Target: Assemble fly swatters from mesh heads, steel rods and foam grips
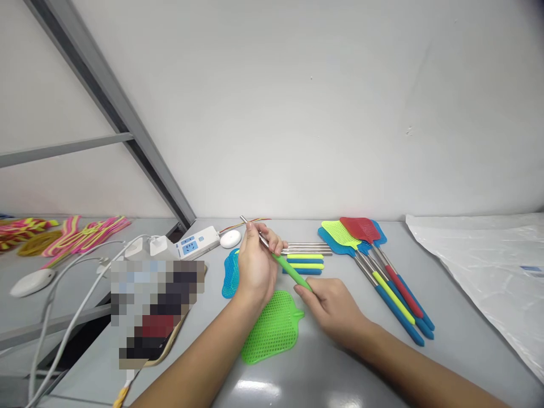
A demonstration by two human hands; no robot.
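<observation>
My left hand (260, 260) is closed around a thin metal rod (263, 240), whose tip sticks out up and to the left. Fitted on the rod's lower end is a green handle (293, 273), and my right hand (334, 309) grips its far end. Under my hands a green fly swatter head (274, 328) lies flat, apart from the rod. Left of my left wrist is a blue swatter head (230, 275), partly covered. Several loose metal rods (308, 247) lie behind my hands, with yellow and blue handles (305, 265) stacked in front of them.
Assembled fly swatters (382, 283) in blue, yellow and red are piled at the right. Clear plastic sheeting (480, 266) covers the far right. On the left are a blurred phone (161, 317), a power strip (198, 242), a white mouse-like object (230, 238) and white cables (80, 306).
</observation>
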